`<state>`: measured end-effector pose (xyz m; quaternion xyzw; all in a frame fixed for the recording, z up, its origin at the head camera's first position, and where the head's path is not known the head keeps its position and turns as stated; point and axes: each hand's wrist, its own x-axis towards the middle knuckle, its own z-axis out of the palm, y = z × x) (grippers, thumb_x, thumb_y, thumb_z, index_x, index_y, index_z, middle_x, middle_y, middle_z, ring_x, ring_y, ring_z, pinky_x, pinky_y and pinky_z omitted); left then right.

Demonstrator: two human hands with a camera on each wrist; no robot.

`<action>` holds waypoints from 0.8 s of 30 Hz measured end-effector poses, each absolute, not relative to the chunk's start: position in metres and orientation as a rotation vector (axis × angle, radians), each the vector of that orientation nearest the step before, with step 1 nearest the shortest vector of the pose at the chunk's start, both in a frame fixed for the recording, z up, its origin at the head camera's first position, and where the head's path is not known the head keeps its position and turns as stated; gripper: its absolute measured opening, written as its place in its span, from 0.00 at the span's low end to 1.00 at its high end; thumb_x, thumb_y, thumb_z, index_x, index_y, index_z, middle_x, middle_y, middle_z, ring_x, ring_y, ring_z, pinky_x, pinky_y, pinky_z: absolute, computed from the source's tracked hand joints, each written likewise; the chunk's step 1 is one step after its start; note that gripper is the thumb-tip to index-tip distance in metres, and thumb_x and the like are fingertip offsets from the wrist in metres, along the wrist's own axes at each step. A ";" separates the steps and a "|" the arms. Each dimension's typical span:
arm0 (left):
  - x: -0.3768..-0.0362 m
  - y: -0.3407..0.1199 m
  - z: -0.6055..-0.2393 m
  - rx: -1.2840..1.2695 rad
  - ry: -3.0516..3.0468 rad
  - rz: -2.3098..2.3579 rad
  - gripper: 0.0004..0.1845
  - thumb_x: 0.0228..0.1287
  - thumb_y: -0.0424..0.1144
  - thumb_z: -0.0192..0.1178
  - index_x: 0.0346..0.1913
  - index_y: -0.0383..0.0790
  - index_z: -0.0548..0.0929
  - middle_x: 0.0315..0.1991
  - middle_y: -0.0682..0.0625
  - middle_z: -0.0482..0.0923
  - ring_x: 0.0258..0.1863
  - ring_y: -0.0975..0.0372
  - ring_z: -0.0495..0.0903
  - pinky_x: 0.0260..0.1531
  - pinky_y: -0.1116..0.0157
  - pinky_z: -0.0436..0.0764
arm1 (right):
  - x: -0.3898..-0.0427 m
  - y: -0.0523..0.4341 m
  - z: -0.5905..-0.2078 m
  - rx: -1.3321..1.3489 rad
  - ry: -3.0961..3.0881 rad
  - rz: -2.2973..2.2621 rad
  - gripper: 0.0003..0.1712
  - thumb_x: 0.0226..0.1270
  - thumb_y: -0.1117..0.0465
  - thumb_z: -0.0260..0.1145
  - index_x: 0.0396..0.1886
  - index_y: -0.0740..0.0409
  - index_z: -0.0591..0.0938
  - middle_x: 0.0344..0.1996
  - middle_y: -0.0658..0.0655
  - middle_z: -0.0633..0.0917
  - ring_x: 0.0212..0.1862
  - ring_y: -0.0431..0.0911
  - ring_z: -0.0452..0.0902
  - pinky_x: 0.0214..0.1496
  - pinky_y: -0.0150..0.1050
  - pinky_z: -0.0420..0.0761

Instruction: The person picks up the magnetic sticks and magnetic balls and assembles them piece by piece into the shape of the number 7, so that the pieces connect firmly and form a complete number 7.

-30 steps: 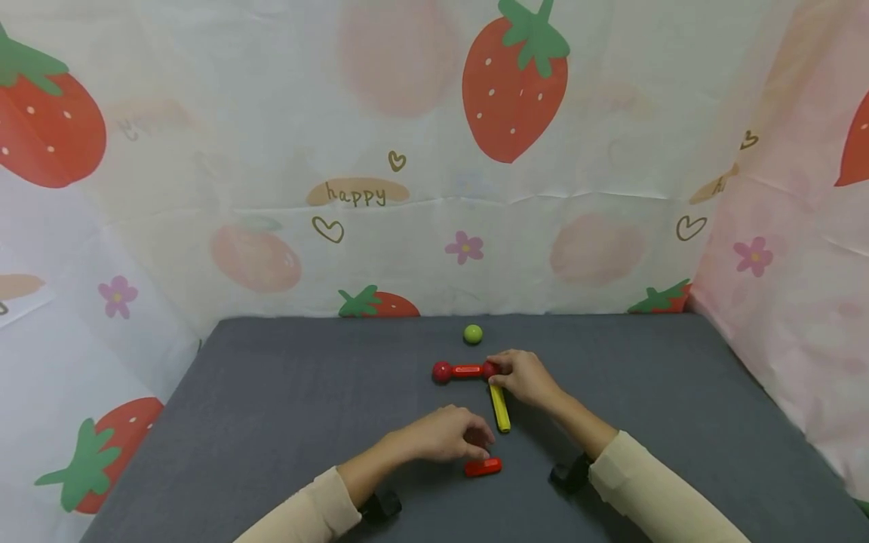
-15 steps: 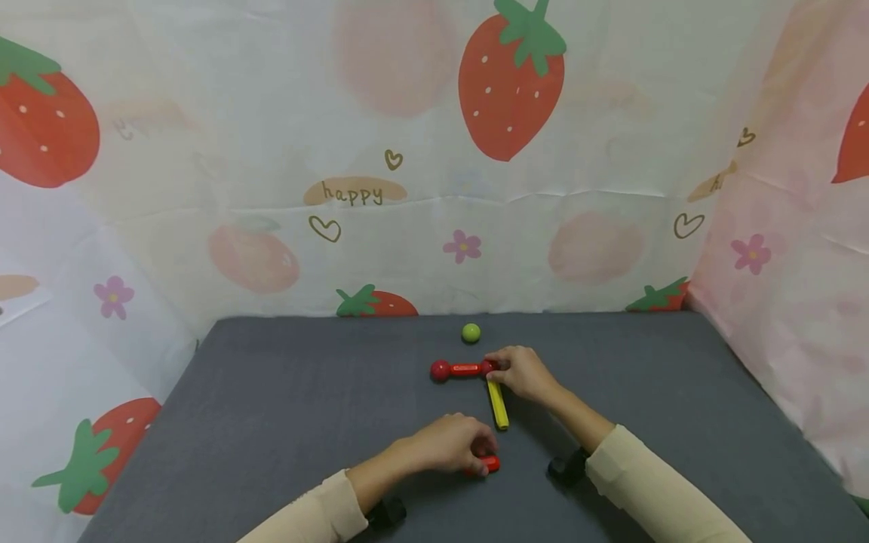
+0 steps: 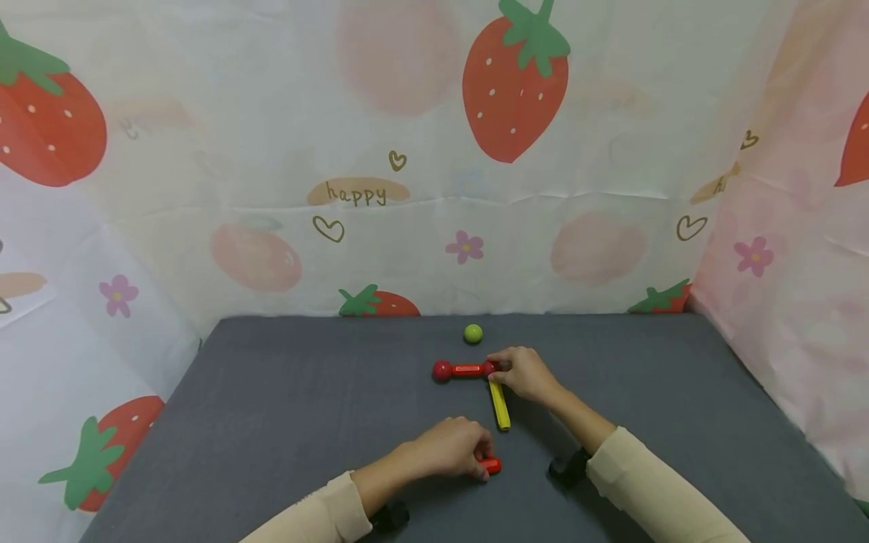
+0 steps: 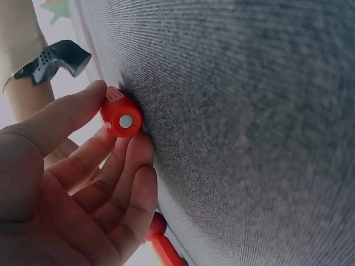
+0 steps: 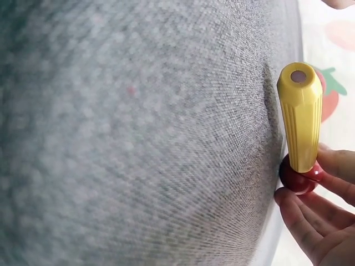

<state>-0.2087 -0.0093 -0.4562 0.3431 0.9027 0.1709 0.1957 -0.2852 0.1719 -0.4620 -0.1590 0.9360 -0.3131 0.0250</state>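
Note:
My left hand point(image 3: 453, 449) pinches a short red magnetic rod point(image 3: 490, 465) at the table surface. In the left wrist view, the thumb and fingers hold that rod point(image 4: 117, 113) with its round metal end toward the camera. Farther back, my right hand point(image 3: 527, 373) grips a dark red ball point(image 5: 297, 178) between thumb and fingers. A yellow magnetic rod point(image 3: 500, 407) extends from this ball toward the front, its near end point(image 5: 298, 76) bare. Leftward from the same ball, another red rod point(image 3: 467, 369) reaches a second red ball point(image 3: 442, 370).
A green ball point(image 3: 473, 333) lies near the back edge of the dark grey table point(image 3: 326, 392). Strawberry-printed cloth point(image 3: 421, 249) hangs behind and at both sides. A black wrist camera point(image 3: 567, 467) sits under the right wrist.
The left hand has come down onto the loose red rod, its fingers now around it where they were above it before. The right hand keeps its hold on the ball, with little movement.

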 end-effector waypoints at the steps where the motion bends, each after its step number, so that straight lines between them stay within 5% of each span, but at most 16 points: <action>1: -0.208 -0.009 -0.456 0.959 2.529 0.477 0.09 0.53 0.43 0.74 0.35 0.47 0.86 0.23 0.61 0.74 0.22 0.72 0.70 0.26 0.74 0.69 | -0.285 0.172 -0.462 -0.490 2.895 -0.969 0.20 0.62 0.64 0.70 0.54 0.64 0.84 0.49 0.63 0.85 0.42 0.49 0.83 0.36 0.36 0.81; 24: -0.215 -0.012 -0.461 0.861 2.429 0.637 0.06 0.55 0.40 0.72 0.33 0.44 0.87 0.22 0.61 0.75 0.21 0.73 0.70 0.25 0.75 0.69 | -0.286 0.171 -0.462 -0.447 2.873 -1.001 0.20 0.62 0.65 0.70 0.55 0.63 0.83 0.52 0.64 0.84 0.47 0.52 0.84 0.39 0.37 0.83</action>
